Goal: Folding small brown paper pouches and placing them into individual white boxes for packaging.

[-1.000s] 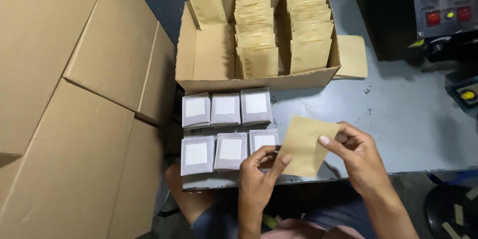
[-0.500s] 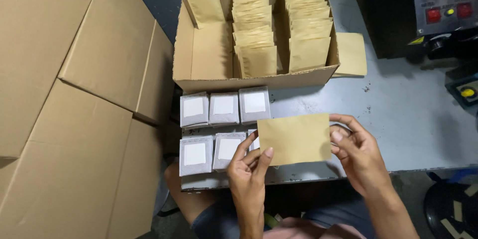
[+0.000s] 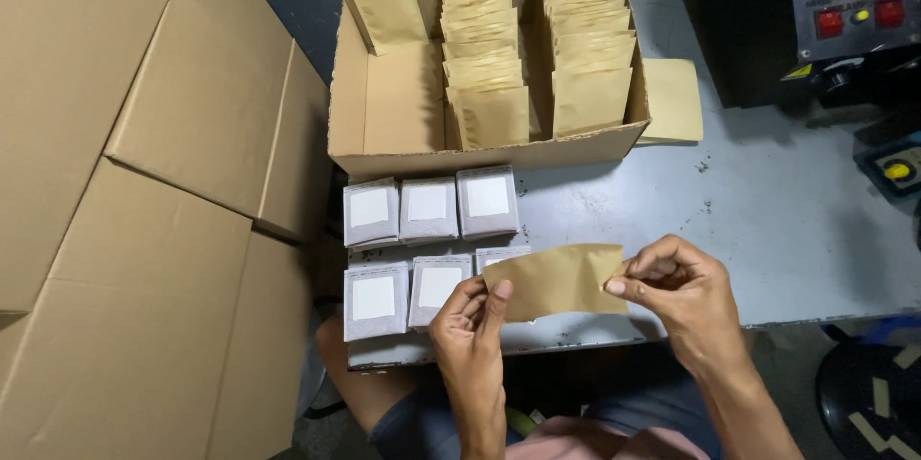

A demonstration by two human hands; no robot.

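Note:
A flat brown paper pouch point(image 3: 561, 280) is held level over the near edge of the grey table point(image 3: 767, 220). My left hand point(image 3: 468, 321) pinches its left end and my right hand point(image 3: 676, 289) pinches its right end. Just left of the pouch lie grey packets with white square labels point(image 3: 429, 212) in two rows; the pouch partly covers the near-right one. Beyond them stands an open cardboard box point(image 3: 384, 105) with rows of upright brown pouches point(image 3: 537, 47).
Large flat cardboard cartons point(image 3: 144, 182) fill the left side. A single brown pouch point(image 3: 672, 100) lies on the table right of the box. A dark machine with red and yellow buttons point(image 3: 854, 14) stands at the far right. My knees show below the table edge.
The pouch has turned from tilted to level and shifted left over the near-right grey packet. Both hands moved with it, still gripping its ends.

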